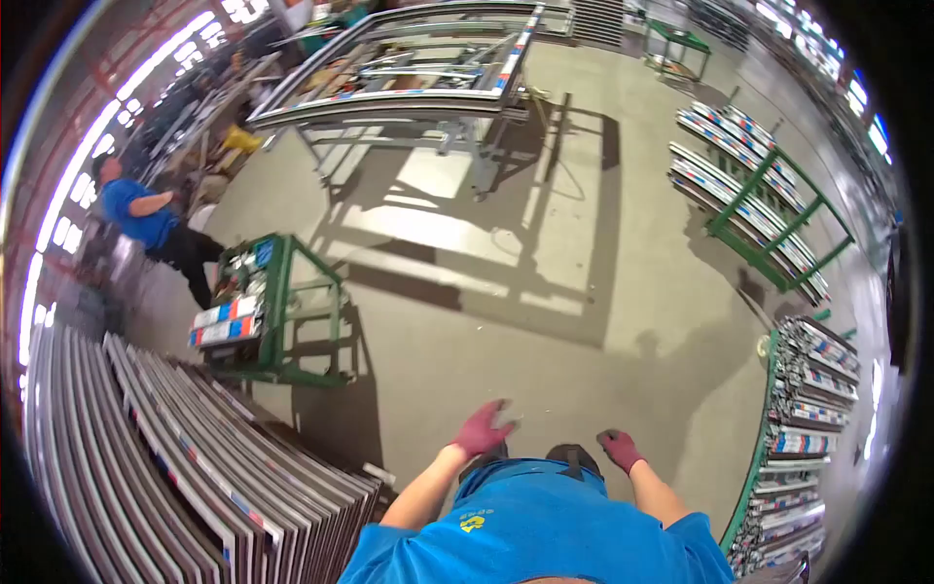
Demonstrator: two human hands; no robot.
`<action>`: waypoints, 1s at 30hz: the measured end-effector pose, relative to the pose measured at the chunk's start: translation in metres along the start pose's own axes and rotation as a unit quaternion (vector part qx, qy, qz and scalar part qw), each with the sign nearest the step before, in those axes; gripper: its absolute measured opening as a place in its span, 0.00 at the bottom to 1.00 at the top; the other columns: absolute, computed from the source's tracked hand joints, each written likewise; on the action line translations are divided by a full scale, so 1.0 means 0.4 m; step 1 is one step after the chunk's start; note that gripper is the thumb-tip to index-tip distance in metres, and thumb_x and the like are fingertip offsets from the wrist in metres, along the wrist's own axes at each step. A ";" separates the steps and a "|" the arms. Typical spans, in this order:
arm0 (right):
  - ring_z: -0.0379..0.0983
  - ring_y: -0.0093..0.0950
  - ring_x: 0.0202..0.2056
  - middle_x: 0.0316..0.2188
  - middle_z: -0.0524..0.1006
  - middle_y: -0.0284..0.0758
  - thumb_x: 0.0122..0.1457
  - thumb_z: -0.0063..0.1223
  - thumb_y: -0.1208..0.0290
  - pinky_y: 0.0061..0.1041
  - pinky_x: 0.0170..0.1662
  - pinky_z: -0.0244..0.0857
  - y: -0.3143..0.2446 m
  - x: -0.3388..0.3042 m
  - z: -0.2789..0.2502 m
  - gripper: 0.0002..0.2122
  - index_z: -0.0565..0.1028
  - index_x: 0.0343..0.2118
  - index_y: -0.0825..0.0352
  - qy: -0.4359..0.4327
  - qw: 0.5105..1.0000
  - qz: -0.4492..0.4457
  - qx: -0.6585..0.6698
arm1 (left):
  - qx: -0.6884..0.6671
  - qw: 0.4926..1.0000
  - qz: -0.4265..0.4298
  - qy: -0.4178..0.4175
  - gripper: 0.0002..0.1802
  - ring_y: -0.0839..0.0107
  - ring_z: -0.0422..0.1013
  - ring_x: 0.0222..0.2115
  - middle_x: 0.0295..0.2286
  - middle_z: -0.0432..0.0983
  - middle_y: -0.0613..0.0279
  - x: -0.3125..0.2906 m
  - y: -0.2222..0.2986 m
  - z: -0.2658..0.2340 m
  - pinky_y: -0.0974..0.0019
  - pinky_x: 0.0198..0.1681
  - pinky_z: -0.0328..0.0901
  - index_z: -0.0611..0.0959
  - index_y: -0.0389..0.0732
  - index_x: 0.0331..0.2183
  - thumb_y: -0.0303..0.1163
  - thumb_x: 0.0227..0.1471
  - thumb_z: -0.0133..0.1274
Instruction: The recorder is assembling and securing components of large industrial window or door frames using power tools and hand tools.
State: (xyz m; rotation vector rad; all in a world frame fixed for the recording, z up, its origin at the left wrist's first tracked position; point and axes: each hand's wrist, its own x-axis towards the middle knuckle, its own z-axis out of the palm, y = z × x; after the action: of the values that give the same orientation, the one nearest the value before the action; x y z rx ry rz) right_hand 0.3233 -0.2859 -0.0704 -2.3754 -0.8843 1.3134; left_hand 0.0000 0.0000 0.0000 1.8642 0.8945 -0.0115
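My left hand (482, 430), in a maroon work glove with dark fingertips, hangs in front of my body over the concrete floor. Its fingers are spread and nothing is in them. On the other side, my right hand (622, 449) wears a matching glove. The fingers there are loosely bent and somewhat apart, with no object visible in them. Neither hand touches anything. Closest to the left arm is a row of upright grey frames (185, 457), packed side by side. To the right of my right hand stands a green rack (760, 438) filled with metal profiles (812, 413).
A large rectangular frame (389, 100) lies on a stand ahead. At left, a green cart (282, 321) carries parts; a co-worker in a blue shirt (146, 216) is beside it. Another green rack (736, 238) with long profiles stands at right. A green table (678, 37) is farther back.
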 end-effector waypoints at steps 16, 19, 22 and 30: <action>0.78 0.46 0.50 0.53 0.80 0.47 0.68 0.48 0.50 0.46 0.53 0.72 0.324 0.788 -0.506 0.22 0.77 0.55 0.60 -0.025 0.994 -0.051 -0.097 | 0.259 0.958 0.101 0.064 0.41 0.45 0.68 0.59 0.58 0.72 0.45 1.316 0.510 -0.431 0.46 0.63 0.63 0.72 0.40 0.63 0.53 0.56 0.62; 0.79 0.45 0.45 0.47 0.83 0.44 0.69 0.46 0.56 0.46 0.46 0.74 0.035 1.055 -0.867 0.16 0.79 0.50 0.60 -0.098 0.963 0.222 0.117 | 0.243 0.951 0.077 0.177 0.39 0.44 0.70 0.57 0.56 0.74 0.44 1.461 0.676 -0.584 0.47 0.61 0.65 0.73 0.41 0.62 0.49 0.54 0.66; 0.81 0.49 0.40 0.35 0.83 0.52 0.64 0.55 0.56 0.45 0.41 0.73 -0.017 1.404 -1.183 0.17 0.83 0.35 0.67 0.185 0.956 -0.170 -0.151 | 0.205 0.929 0.123 0.281 0.38 0.43 0.68 0.58 0.57 0.73 0.44 1.674 0.802 -0.726 0.47 0.62 0.64 0.74 0.42 0.62 0.44 0.54 0.67; 0.81 0.46 0.45 0.42 0.82 0.51 0.67 0.53 0.62 0.37 0.49 0.73 -0.929 1.891 -1.834 0.15 0.80 0.48 0.69 0.196 0.950 -0.242 0.036 | 0.247 0.867 0.066 0.428 0.48 0.40 0.65 0.60 0.59 0.68 0.39 2.336 0.832 -1.108 0.44 0.64 0.61 0.69 0.39 0.64 0.43 0.46 0.71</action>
State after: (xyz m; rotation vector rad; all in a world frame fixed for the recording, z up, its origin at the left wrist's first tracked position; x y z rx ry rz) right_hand 1.0990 0.5132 0.0195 -2.0663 -1.1631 0.6451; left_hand 0.7044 0.8196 0.1116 2.4460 1.4522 0.7998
